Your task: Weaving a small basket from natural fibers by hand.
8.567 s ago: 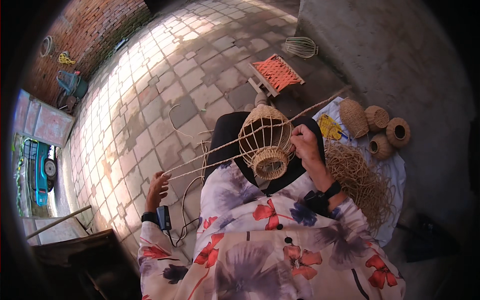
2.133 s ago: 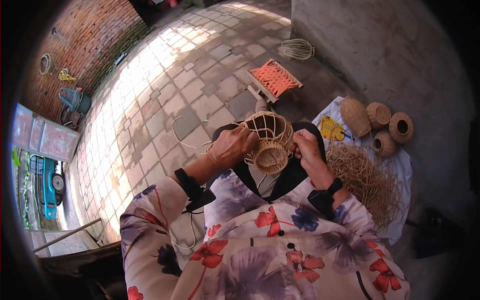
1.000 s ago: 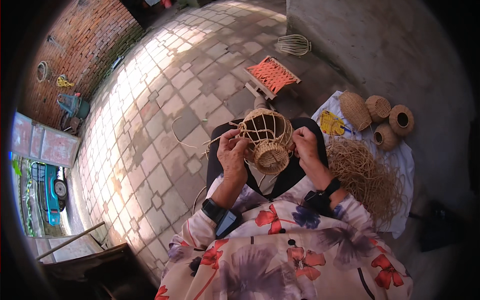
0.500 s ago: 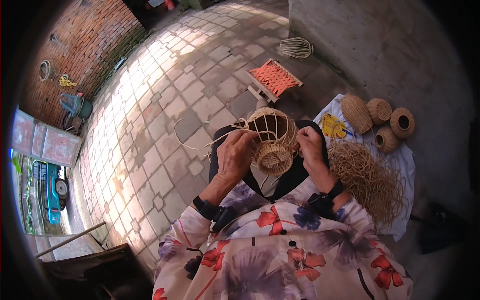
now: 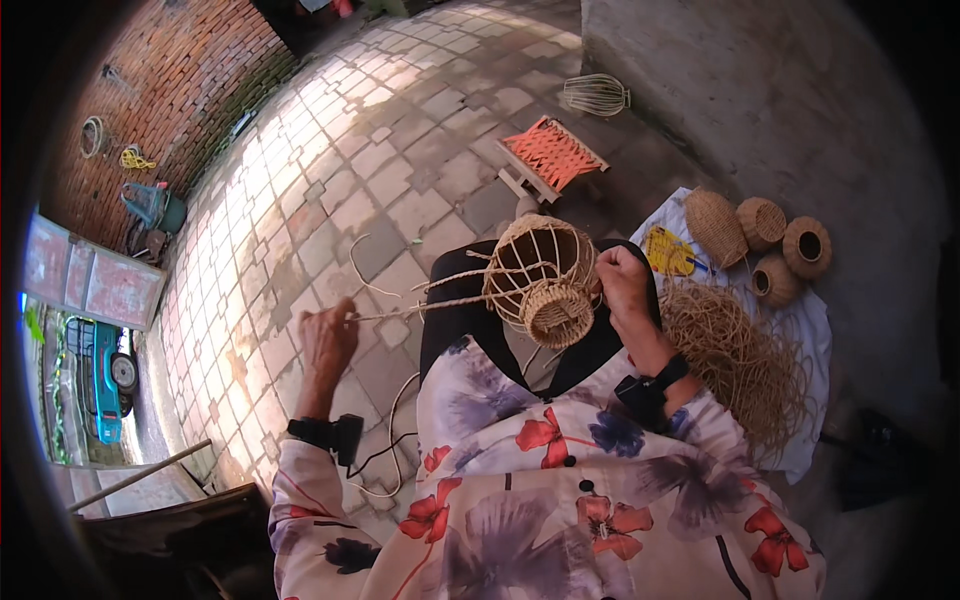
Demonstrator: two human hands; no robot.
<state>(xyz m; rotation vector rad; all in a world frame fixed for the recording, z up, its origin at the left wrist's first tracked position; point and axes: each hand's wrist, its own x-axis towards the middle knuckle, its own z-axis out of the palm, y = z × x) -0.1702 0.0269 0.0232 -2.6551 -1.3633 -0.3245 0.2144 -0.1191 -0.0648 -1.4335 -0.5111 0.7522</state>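
Observation:
A partly woven basket (image 5: 558, 316) rests over my lap between my knees, with bare ribs showing on its side and a closely woven round end facing me. My right hand (image 5: 622, 282) is closed on the basket's right side; what its fingertips pinch there is hidden. Out to the left, my left hand (image 5: 328, 335) is closed on a twisted straw cord (image 5: 420, 308), which runs taut back to the basket's ribs. Another loose cord end (image 5: 455, 276) sticks out from the basket's left side.
A heap of straw cord (image 5: 735, 360) lies on a white cloth (image 5: 808, 440) to my right, beside several finished woven baskets (image 5: 714, 228) and a yellow item (image 5: 668, 252). Ahead stand a stool with an orange woven seat (image 5: 555, 158) and a wire-like frame (image 5: 597, 95) near the wall.
My left hand has moved from the basket out to the left, drawing the cord straight. My right hand stays at the basket's right side.

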